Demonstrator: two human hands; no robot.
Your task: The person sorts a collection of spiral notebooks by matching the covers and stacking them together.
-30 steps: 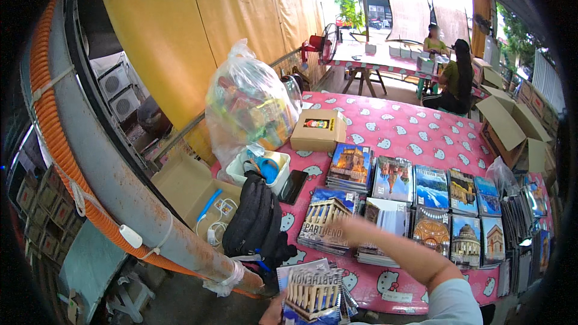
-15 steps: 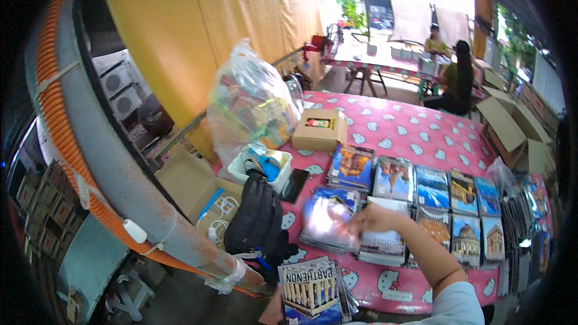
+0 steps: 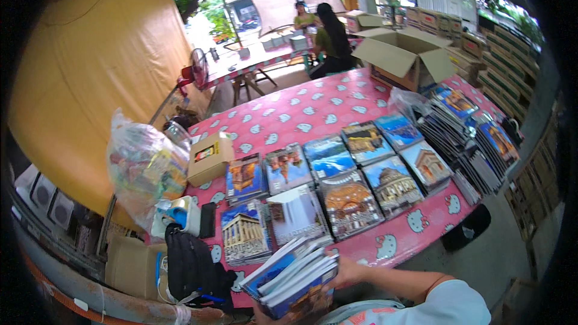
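Observation:
A loose bundle of spiral notebooks (image 3: 292, 280) with photo covers is held low over the table's near edge. My right hand (image 3: 345, 272) grips its right side. From below, my left hand (image 3: 264, 315) holds the bundle, mostly hidden by it and the lower picture edge. The books are tilted and fanned unevenly. Just beyond lie two rows of notebook piles, among them one with a columned temple cover (image 3: 244, 229), one with a waterfall cover (image 3: 296, 213) and one with an ornate interior cover (image 3: 348, 201).
More notebooks (image 3: 448, 138) lie overlapped at the right of the pink table (image 3: 265, 121). Beyond them stands an open carton (image 3: 402, 54). A small box (image 3: 209, 159), a filled plastic bag (image 3: 147, 171) and a black backpack (image 3: 192, 265) sit left. Two people sit at a farther table.
My right hand has come back from the temple-cover pile to the held bundle. The bundle is now tilted and fanned. My view has swung to the right.

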